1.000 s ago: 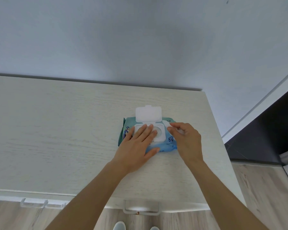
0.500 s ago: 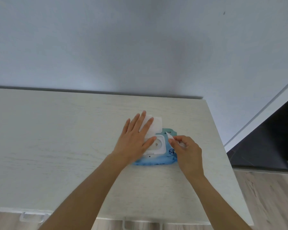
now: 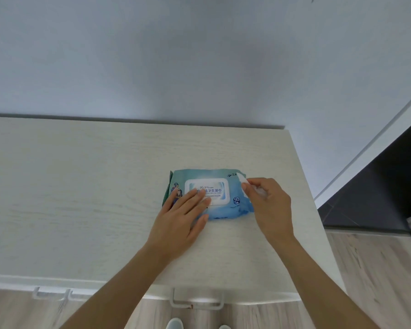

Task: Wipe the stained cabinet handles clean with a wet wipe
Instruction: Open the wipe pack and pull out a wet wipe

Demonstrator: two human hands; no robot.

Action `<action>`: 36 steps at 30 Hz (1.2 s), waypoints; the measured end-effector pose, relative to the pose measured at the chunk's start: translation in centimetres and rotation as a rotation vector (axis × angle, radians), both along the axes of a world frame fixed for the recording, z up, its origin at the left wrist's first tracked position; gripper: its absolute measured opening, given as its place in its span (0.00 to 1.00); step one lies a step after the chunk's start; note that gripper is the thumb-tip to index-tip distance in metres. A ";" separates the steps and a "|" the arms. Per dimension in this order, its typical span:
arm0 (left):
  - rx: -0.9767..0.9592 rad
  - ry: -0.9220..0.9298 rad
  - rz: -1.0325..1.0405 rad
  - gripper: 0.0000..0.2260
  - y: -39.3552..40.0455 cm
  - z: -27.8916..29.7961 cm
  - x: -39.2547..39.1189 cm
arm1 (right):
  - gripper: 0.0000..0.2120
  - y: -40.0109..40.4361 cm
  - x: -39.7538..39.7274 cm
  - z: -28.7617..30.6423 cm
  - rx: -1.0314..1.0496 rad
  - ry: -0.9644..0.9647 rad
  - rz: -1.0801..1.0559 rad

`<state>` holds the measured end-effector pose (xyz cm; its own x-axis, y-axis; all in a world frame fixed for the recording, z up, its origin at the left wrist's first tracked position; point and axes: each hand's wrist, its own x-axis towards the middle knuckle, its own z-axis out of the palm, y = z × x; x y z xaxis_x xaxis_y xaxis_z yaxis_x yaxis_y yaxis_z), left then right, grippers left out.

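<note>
A blue-green pack of wet wipes (image 3: pixel 223 174) lies on the pale cabinet top (image 3: pixel 81 198), its white flip lid (image 3: pixel 208 189) down flat. My left hand (image 3: pixel 183 214) rests on the pack with straight fingers, the fingertips on the lid's near edge. My right hand (image 3: pixel 267 203) is at the pack's right end and pinches a white wet wipe (image 3: pixel 243 182) between thumb and fingers. Below the cabinet's front edge a white handle (image 3: pixel 197 302) with a small brown stain sticks out, and two more handles (image 3: pixel 51 294) show further left.
A grey wall rises behind the cabinet. The cabinet top ends at its right edge (image 3: pixel 318 222), beyond which lie a dark floor area (image 3: pixel 377 198) and wood-look flooring (image 3: pixel 377 281). My shoe tips (image 3: pixel 175 324) show at the bottom.
The pack's lid, open a second ago, was pressed down by my left hand and now lies flat. My right hand still pinches the wipe and has moved little.
</note>
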<state>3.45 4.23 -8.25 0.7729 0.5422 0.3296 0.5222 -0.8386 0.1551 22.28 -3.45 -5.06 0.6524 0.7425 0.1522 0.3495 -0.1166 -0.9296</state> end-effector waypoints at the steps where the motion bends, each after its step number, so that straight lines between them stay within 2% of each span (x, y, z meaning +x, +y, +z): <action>1: -0.021 0.009 0.016 0.25 0.0 0.1 0.0 | 0.12 0.0 -0.2 -0.1 -0.013 -0.003 0.014; 4: -0.069 0.050 0.032 0.21 -0.1 0.5 0.1 | 0.11 -0.2 -1.1 -0.1 -0.046 -0.028 0.072; 6: -0.136 0.074 0.059 0.23 -0.2 0.8 0.0 | 0.08 -0.5 -1.7 -0.3 -0.080 -0.060 0.129; 8: -0.175 0.016 0.118 0.26 -0.7 0.7 -0.3 | 0.03 -0.9 -2.3 -0.8 -0.110 -0.110 0.200; 10: -0.221 -0.106 0.187 0.26 -1.6 0.9 -0.9 | 0.09 -1.4 -3.1 -1.6 -0.137 -0.197 0.280; 12: -0.168 -0.156 0.172 0.24 -2.8 1.0 -1.5 | 0.13 -2.0 -4.0 -2.3 -0.176 -0.291 0.360; 16: -0.001 -0.074 0.033 0.24 -5.1 0.1 -1.8 | 0.16 -3.3 -4.7 -3.3 -0.189 -0.385 0.430; 18: 0.022 -0.039 0.066 0.23 -5.9 -0.7 -1.7 | 0.17 -3.9 -4.5 -3.4 -0.237 -0.510 0.401; 20: 0.024 -0.031 0.105 0.19 -6.4 -1.3 -1.7 | 0.20 -4.6 -4.3 -3.1 -0.291 -0.669 0.284; 23: -0.015 -0.032 0.137 0.17 -6.6 -1.6 -1.6 | 0.21 -5.6 -3.7 -2.9 -0.191 -0.763 0.074; 24: -0.024 -0.034 0.144 0.17 -6.6 -1.6 -1.7 | 0.18 -5.8 -3.6 -2.9 -0.157 -0.765 0.051; 26: -0.034 -0.049 0.169 0.14 -6.6 -1.6 -1.7 | 0.12 -5.8 -3.7 -3.1 -0.124 -0.629 0.095; 29: -0.039 -0.064 0.217 0.12 -6.7 -1.4 -1.6 | 0.09 -5.7 -4.6 -3.5 -0.108 -0.456 0.127; 32: -0.035 -0.059 0.208 0.13 -6.8 -1.1 -1.5 | 0.10 -5.4 -6.2 -3.6 -0.129 -0.508 0.100; 34: -0.025 -0.064 0.219 0.11 -6.8 -1.2 -2.2 | 0.15 -5.1 -7.0 -3.6 -0.206 -0.557 0.071; 36: -0.069 -0.090 0.275 0.15 -6.9 -1.2 -3.5 | 0.18 -4.9 -7.7 -3.7 -0.300 -0.583 0.044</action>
<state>-0.03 -2.63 -9.49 0.5632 0.7509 0.3449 0.7098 -0.6533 0.2632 14.60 -8.34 -8.75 0.4934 0.8321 0.2534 0.7966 -0.3154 -0.5157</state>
